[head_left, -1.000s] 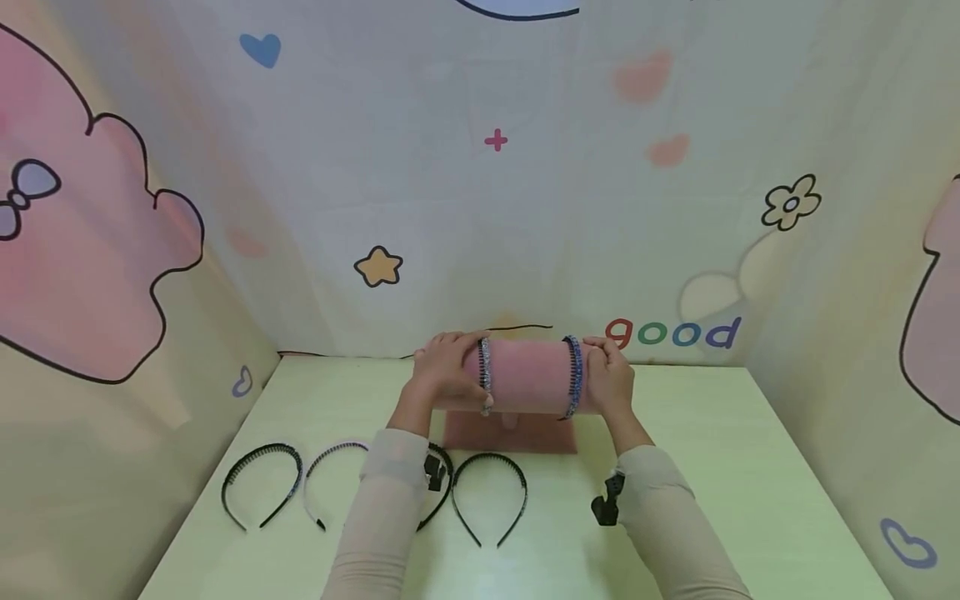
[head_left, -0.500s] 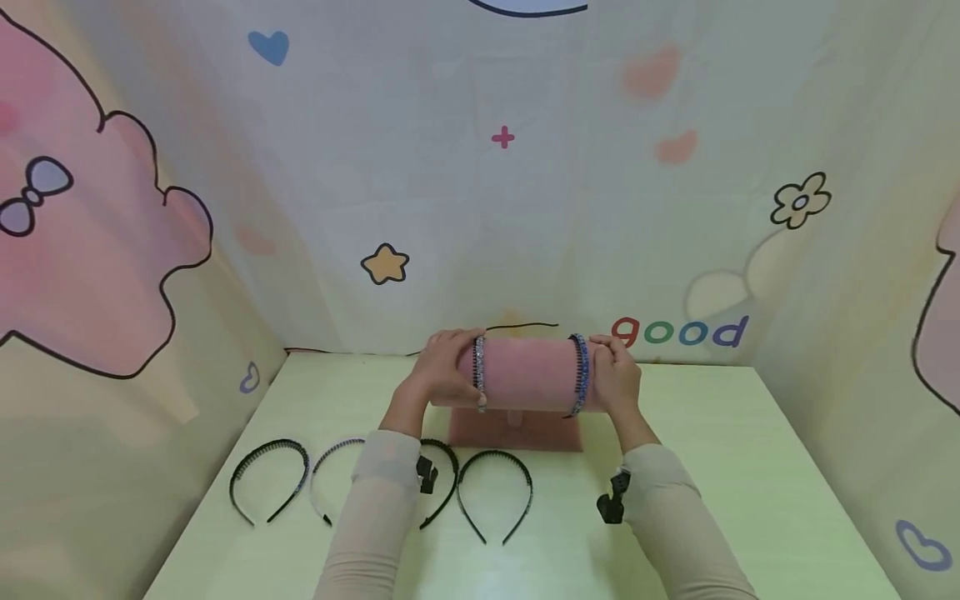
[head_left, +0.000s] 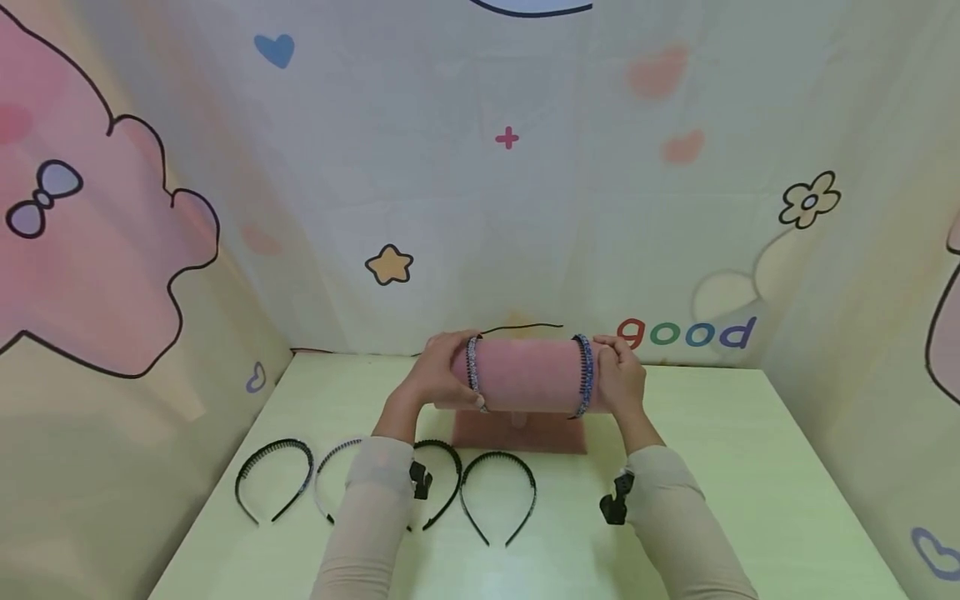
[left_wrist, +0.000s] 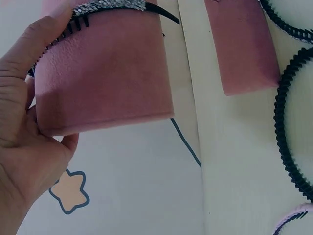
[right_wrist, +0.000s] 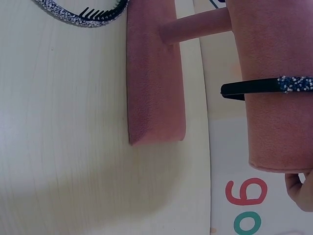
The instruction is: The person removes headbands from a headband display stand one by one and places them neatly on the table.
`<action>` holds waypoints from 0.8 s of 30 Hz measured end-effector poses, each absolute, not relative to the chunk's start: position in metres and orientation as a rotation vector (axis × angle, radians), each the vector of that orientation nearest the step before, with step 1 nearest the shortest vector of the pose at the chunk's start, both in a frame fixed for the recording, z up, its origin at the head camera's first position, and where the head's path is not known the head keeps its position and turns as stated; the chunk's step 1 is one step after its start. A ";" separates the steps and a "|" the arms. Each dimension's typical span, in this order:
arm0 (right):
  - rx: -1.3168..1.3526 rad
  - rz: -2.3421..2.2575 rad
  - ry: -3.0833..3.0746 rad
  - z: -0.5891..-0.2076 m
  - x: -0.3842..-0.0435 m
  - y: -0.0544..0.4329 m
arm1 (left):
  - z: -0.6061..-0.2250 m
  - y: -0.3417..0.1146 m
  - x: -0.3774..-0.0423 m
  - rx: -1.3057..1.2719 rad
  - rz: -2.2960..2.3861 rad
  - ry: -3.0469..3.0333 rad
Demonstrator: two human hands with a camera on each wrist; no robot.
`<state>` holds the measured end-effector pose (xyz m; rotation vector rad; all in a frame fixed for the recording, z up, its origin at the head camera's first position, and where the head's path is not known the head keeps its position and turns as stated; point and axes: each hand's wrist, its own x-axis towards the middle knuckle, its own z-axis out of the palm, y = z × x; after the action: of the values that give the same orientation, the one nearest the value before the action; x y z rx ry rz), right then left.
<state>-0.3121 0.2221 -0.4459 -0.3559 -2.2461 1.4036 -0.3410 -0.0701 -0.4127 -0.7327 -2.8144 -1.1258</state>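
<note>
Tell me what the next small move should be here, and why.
Probably the left grip should let go of the silver headband: it already sits over the pink roll near the left end, with the blue headband near the right end. The right grip holds the pink roll at that end, which should help keep it steady during the release.

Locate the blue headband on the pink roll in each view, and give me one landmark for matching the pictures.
Head: the blue headband is right of centre, around the pink roll, beside the right hand.
Left wrist: not in it.
Right wrist: at the right edge, above mid-height, black tip pointing left.
Shared landmark: the pink base, in all three.
</note>
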 end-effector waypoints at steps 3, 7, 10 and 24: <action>-0.356 1.422 -2.249 -0.446 -0.311 0.223 | -0.416 -0.073 -0.342 -0.725 -1.185 -2.803; -0.357 1.427 -2.248 -0.447 -0.311 0.223 | -0.417 -0.076 -0.343 -0.736 -1.188 -2.813; -0.346 1.428 -2.244 -0.447 -0.312 0.223 | -0.416 -0.079 -0.343 -0.728 -1.220 -2.815; -0.320 1.402 -2.240 -0.448 -0.312 0.225 | -0.424 -0.087 -0.348 -0.723 -1.426 -2.784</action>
<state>-0.3119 0.2249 -0.4478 -0.3198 -2.2396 1.4015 -0.3478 -0.0873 -0.4243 -0.7234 -2.7841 -1.4256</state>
